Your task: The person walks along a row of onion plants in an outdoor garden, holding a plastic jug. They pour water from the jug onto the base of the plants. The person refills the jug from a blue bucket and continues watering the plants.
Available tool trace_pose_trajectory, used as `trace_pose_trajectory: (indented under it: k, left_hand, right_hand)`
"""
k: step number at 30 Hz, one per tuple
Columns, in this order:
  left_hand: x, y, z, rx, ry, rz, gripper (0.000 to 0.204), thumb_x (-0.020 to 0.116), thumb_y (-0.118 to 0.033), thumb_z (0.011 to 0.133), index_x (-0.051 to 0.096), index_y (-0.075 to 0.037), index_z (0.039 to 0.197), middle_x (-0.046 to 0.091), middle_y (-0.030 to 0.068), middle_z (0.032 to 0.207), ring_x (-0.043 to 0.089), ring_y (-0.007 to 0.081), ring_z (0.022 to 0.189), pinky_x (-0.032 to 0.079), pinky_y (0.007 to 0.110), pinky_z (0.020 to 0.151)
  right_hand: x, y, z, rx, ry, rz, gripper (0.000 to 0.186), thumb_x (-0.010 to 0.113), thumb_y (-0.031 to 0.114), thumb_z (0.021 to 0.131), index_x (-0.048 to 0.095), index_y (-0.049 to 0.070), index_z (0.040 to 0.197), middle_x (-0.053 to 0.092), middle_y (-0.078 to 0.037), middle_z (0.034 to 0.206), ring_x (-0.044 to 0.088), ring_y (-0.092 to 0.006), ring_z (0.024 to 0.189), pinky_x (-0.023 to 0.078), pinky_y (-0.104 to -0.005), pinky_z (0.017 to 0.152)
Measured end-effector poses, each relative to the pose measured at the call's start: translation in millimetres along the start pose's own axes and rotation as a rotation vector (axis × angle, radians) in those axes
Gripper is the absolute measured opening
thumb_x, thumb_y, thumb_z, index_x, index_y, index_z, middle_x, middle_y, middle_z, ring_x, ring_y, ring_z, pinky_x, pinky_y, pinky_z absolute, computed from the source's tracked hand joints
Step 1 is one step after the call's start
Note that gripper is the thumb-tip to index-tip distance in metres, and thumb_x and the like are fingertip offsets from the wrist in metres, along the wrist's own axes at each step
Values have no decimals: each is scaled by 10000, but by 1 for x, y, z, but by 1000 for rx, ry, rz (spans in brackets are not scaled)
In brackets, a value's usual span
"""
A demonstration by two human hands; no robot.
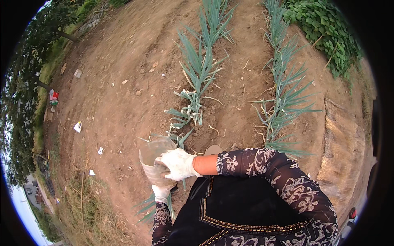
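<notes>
Low in my view, at about 7 o'clock from centre: both of my gloved hands meet on a clear plastic cup [154, 158].
Right hand [179, 164]: white glove, forearm in a dark patterned sleeve [266, 168] reaching in from 4 o'clock; fingers wrapped closed around the cup's side.
Left hand [161, 192]: white glove, coming up from 6 o'clock under the cup; it touches the cup's base, but I cannot tell whether the fingers are closed.
Cup: tilted, mouth toward 11 o'clock, held above the bare soil [123, 82] just beside the nearest leek plant [191, 108].
Leek rows: one row runs toward 12 o'clock, a second row [283, 94] toward 1 o'clock.
Litter: small white scraps [78, 126] at 9 o'clock; a red and white bit [53, 97] further out at 10 o'clock, too small to tell.
Green bush [324, 28]: at 2 o'clock.
</notes>
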State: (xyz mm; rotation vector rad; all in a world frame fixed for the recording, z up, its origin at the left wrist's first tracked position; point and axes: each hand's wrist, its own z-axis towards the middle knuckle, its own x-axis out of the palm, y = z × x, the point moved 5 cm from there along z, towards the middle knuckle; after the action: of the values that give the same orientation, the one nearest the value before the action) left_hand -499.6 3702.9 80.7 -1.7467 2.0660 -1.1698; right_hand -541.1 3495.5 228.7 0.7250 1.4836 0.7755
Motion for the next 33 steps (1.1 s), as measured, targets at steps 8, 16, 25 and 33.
trace_pose_trajectory:
  k: [8, 16, 25, 33]
  left_hand:
    - [35, -13, 26, -117, 113, -99, 588, 684, 79, 637, 435, 86, 1170, 560, 179, 1101, 585, 315, 946, 512, 441, 799]
    - [30, -26, 64, 176, 232, 783, 471, 525, -168, 842, 381, 23, 1247, 488, 155, 1231, 519, 289, 1077, 457, 445, 885]
    - [67, -39, 81, -169, 201, -274, 486, 554, -60, 827, 365, 24, 1267, 471, 170, 1235, 541, 284, 1036, 493, 420, 858]
    - [76, -44, 96, 114, 257, 184, 483, 534, -79, 833, 351, 35, 1265, 455, 173, 1245, 531, 316, 1040, 501, 466, 828]
  right_hand:
    - [-29, -22, 6, 106, 9, 32, 442, 627, 288, 708, 546, 65, 1081, 592, -142, 995, 560, -312, 966, 438, -400, 831]
    - [-56, -44, 21, 121, -112, 29, 434, 587, 326, 744, 531, 41, 1066, 587, -146, 997, 555, -317, 959, 441, -402, 822]
    - [-69, -50, 32, 102, -90, 0, 447, 604, 309, 725, 534, 40, 1075, 579, -150, 994, 544, -316, 970, 435, -402, 829]
    - [-91, -53, 36, 96, -24, -6, 432, 627, 278, 707, 547, 49, 1064, 583, -156, 960, 555, -316, 951, 441, -405, 814]
